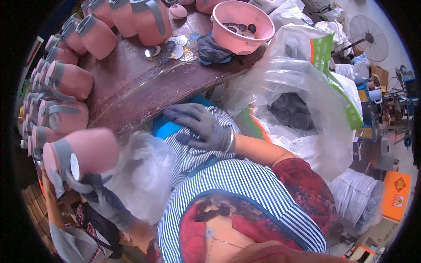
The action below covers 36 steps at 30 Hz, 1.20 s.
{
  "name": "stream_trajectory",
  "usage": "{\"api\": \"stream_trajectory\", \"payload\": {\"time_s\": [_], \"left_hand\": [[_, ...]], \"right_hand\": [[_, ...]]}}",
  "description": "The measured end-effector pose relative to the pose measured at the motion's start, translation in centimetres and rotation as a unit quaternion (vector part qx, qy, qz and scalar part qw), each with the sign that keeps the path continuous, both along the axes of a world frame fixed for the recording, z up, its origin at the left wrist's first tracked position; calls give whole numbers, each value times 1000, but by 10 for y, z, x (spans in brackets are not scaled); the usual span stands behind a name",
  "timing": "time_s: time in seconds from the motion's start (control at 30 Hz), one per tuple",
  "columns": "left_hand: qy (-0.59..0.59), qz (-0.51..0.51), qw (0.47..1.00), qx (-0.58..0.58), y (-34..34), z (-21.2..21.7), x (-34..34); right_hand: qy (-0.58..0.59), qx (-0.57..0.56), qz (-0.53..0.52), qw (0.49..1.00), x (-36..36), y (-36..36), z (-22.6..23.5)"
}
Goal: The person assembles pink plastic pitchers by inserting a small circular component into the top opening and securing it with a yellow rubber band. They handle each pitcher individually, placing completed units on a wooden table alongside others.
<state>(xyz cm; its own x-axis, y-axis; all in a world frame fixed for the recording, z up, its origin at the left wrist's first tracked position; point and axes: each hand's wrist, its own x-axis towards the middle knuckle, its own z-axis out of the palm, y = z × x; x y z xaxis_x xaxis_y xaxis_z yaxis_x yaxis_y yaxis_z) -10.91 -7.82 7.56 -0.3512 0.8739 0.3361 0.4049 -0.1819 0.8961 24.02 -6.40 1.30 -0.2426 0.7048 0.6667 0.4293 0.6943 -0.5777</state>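
Bench: dark wooden worktop [131,87], worn and curved.
Floor: pale concrete [351,13], cluttered.
Fan: standing unit [369,37] at far right.
Light: daylight, even.

- I can't see my left hand [101,198] clearly: the pink jug [83,155] it grips is motion-blurred.
- A clear bag [142,175] hides the jug's lower end.
- The discs in the pink bowl [242,26] are too small to identify.

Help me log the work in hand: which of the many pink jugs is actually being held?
The pink jug at lower left, off the table, gripped at its grey handle by the gloved left hand. The other jugs all stand untouched on the table.
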Motion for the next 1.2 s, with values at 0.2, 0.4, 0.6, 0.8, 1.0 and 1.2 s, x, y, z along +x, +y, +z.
{"api": "stream_trajectory", "payload": {"time_s": [0.2,0.4,0.6,0.8,1.0,1.2], "left_hand": [[-150,-14,989,5,65,-85,-182],[331,-5,944,-10,136,-109,-419],[672,287,675,-100,139,-93,-431],[313,339,885,-67,110,-107,-388],[203,328,923,-19,168,-179,-396],[112,303,937,129,156,-184,-365]], "right_hand": [[-67,-140,-114,981,45,-54,-12],[-51,-201,-162,965,63,-105,-30],[-109,-277,-247,922,65,-162,-36],[-208,-226,-489,816,83,-232,-47],[-295,-391,-548,679,102,-301,-92],[-369,-369,-629,576,171,-277,-156]]}}
